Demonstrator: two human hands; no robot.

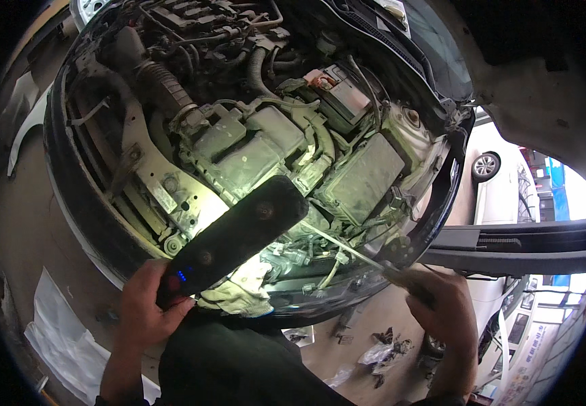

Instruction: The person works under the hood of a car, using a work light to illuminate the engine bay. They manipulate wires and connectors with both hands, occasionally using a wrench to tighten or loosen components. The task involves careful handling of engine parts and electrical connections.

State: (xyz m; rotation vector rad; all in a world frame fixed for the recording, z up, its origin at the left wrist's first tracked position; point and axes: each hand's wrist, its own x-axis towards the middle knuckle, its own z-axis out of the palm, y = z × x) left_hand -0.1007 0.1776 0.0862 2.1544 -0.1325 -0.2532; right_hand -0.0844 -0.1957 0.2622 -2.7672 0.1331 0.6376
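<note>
My left hand (145,308) is closed round the lower end of a flat black work light (235,237), which has small blue indicator lights near the grip. Its beam falls on the front of the engine bay, brightest around the metal crossmember (171,193). In my right hand (450,308) is a screwdriver, its long thin shaft (347,249) pointing up and left among the parts beside the dusty rectangular box cover (364,177). The work light stands in front of that area, and I cannot make out what the tip touches. A crumpled pale cloth or glove (240,292) lies at the front edge.
A dusty air filter housing (249,161) and the battery (339,95) sit farther back. The raised hood (530,95) overhangs the right side. White sheeting (66,338) and plastic scraps (377,353) lie on the floor. Another car's wheel (486,166) shows at right.
</note>
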